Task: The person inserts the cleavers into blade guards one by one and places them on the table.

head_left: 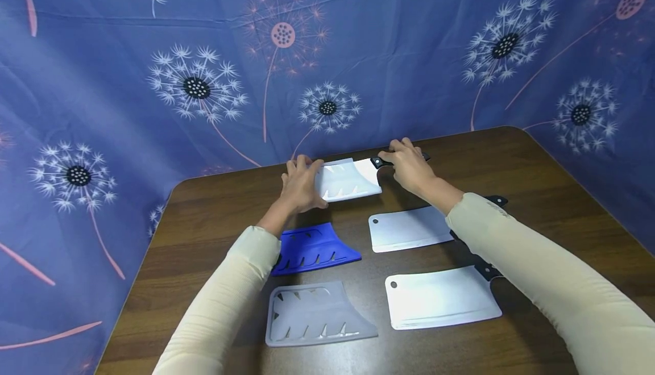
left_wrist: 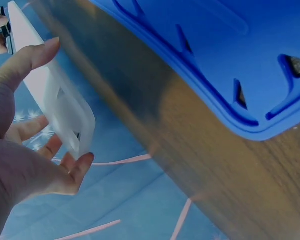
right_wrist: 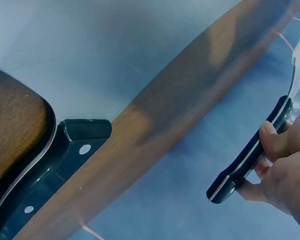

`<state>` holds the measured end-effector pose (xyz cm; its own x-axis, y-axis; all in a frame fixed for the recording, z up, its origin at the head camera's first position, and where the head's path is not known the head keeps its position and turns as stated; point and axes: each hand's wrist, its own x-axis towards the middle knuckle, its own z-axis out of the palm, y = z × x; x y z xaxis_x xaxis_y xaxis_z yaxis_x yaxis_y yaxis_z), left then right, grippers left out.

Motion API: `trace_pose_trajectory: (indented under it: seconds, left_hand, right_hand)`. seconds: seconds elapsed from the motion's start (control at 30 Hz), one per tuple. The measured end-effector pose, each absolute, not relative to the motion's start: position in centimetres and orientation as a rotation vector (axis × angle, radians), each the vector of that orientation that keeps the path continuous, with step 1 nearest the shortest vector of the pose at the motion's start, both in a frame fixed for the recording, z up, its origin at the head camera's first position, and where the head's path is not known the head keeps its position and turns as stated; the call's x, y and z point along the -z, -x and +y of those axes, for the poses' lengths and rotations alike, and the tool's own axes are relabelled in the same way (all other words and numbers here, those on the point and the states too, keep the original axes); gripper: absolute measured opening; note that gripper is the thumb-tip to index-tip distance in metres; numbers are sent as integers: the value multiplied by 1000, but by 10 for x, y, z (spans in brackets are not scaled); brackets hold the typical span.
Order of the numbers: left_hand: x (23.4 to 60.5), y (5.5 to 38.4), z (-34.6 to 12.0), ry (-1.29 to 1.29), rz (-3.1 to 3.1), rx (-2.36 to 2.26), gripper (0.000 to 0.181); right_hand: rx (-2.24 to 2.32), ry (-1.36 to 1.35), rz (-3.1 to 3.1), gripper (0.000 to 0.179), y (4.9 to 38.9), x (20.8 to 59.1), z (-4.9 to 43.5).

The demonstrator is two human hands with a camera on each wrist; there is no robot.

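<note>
At the far side of the table, my left hand [head_left: 299, 186] holds a white blade guard [head_left: 345, 182] by its closed end, thumb on one side and fingers on the other. A cleaver [head_left: 365, 169] sits in that guard, with a strip of its blade showing near the handle. My right hand [head_left: 407, 166] grips the cleaver's black riveted handle [right_wrist: 250, 152]. In the left wrist view the white guard [left_wrist: 70, 110] is tilted between thumb and fingers. Nearest below the left hand lies a blue blade guard [head_left: 314, 250].
A grey blade guard [head_left: 317, 315] lies nearer me on the wooden table [head_left: 215, 238]. Two bare cleavers, one farther [head_left: 406, 230] and one nearer [head_left: 440, 301], lie to the right, handles partly under my right sleeve [head_left: 542, 267]. A blue dandelion-print cloth [head_left: 389, 79] hangs behind the table.
</note>
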<state>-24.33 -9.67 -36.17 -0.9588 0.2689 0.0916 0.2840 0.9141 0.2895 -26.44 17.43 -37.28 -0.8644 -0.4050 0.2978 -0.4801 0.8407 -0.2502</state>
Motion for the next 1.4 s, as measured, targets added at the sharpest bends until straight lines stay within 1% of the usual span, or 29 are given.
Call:
trace_pose_trajectory:
  seconds: [0.3,0.53,0.9,1.13,1.4]
  left_hand:
    - [372,254,-99,455,-3202,506,97]
    - [376,261,-101,469,-3322,474,100]
    - [385,267,-105,540,-3432,419,97]
    - [386,268,-104,521,-3443,384,99]
    - [387,265,-108,429,-3404,440,105]
  right_hand:
    - [-516,-633,-2982,52,278,381,173]
    - [-556,-614,-3075,53,286,388,169]
    - [-546,-609,-3142,54,294,405,166]
    - [-529,-554,-3167,53,293,411,165]
    - [-489,-608,-3131,58,292,410,166]
